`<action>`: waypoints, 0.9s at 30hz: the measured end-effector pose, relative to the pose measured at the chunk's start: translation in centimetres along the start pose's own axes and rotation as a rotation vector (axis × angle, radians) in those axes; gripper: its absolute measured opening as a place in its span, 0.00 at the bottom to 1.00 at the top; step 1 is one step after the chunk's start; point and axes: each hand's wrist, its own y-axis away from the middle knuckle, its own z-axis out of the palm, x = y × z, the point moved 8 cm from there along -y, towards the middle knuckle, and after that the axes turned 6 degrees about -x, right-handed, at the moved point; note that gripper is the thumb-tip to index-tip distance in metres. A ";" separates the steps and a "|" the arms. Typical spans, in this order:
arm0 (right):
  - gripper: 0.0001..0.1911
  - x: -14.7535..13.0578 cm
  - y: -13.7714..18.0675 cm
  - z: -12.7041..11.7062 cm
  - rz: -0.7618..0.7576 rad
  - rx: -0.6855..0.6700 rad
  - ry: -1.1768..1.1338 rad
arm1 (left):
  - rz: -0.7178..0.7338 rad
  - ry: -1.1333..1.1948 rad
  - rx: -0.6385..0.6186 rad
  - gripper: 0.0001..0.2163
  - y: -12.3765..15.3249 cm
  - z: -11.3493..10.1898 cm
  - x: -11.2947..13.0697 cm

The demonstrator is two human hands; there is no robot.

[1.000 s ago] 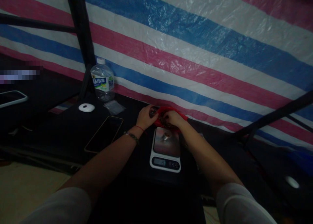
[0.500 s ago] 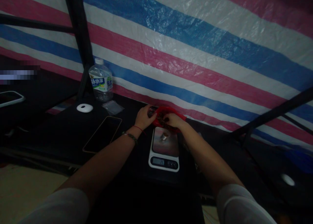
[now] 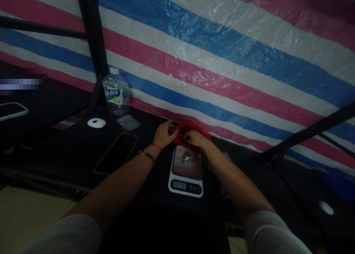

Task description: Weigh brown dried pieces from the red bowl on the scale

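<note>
A red bag lies open behind the kitchen scale, with small dark pieces inside it. My left hand grips the bag's left edge, its fingers curled, with a dark shiny object beside them. Into the bag's opening reaches my right hand, fingers bent together among the dark pieces; what they pinch is hidden. In front of both hands sits the white digital scale with its display lit. On its plate stands a small metallic cup-like piece.
A phone lies left of my left forearm. Beyond it are a white rounded object, a clear plastic packet and a large plastic bottle. Striped sheeting hangs behind the table, with dark frame bars before it.
The view has shifted slightly. My right fingers have moved a little within the bag's contents; my left hand stays at the bag's edge.
</note>
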 end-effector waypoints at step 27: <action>0.08 -8.8 9.5 -3.2 -0.182 0.120 -0.033 | -0.001 -0.011 0.001 0.21 0.0 -0.1 0.0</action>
